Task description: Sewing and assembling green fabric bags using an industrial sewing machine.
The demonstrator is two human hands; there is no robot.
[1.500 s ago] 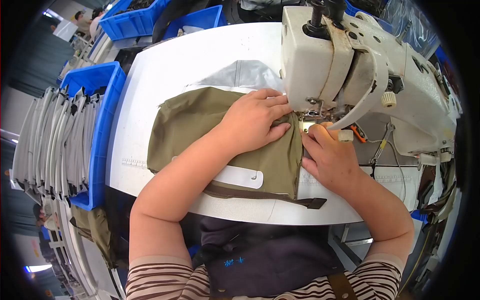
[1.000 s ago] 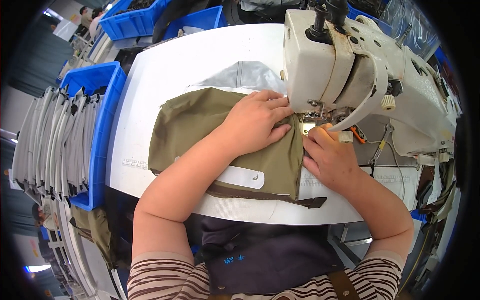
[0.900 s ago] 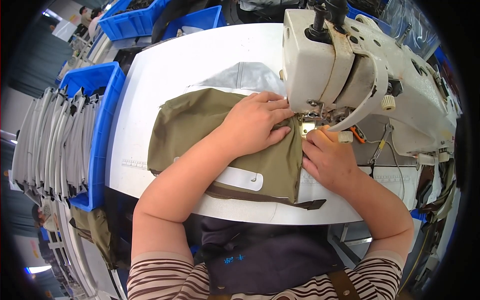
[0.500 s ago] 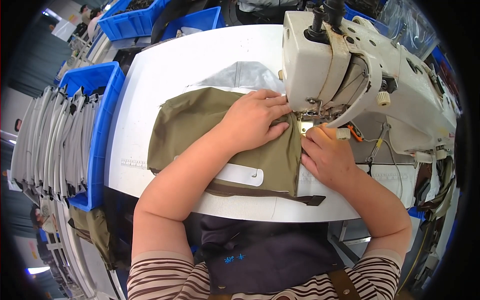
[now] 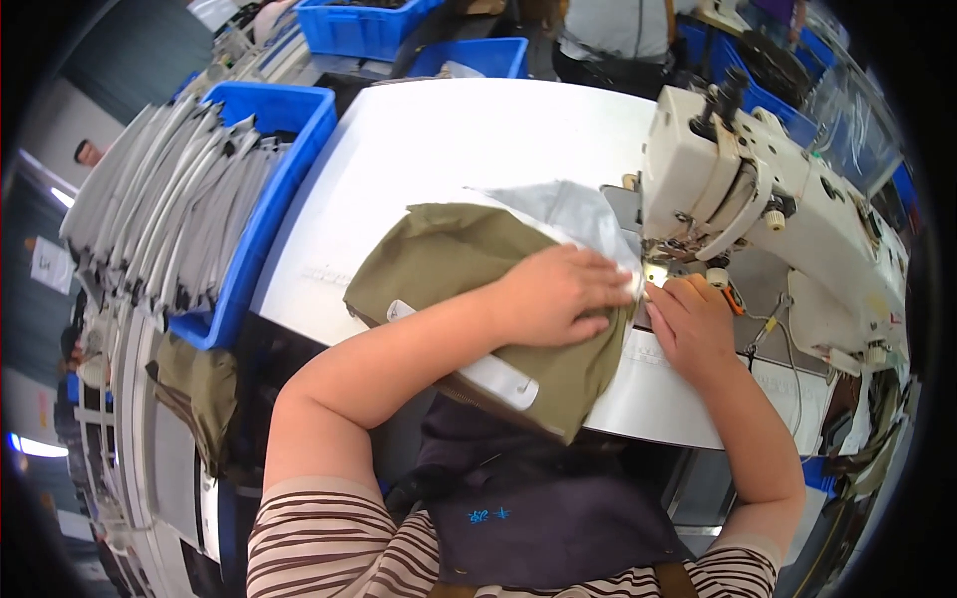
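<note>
My left hand (image 5: 563,294) lies on an olive fabric piece (image 5: 439,249), fingers stretched toward the needle area, touching its right edge. The piece has a white strip (image 5: 498,384) with a small hook-like mark. A pale grey fabric piece (image 5: 568,204) extends from beneath it toward the back. My right hand (image 5: 693,324) is at that edge just below the presser foot area (image 5: 653,269) of a white sewing machine (image 5: 698,169), fingertips closed on the fabric edge. An orange-handled tool (image 5: 733,299) lies just right of my right hand.
The white tabletop (image 5: 449,130) has a blue bin (image 5: 264,244) of stacked grey pieces (image 5: 140,199) at its left, with olive fabric (image 5: 194,399) below it. More blue bins (image 5: 354,30) stand behind. Another person (image 5: 608,40) is beyond the machine; others appear at far left.
The head view has shifted, showing more background. The olive piece has turned clockwise, its front edge now slanting down to the right, with the grey piece and both my hands moving along with it.
</note>
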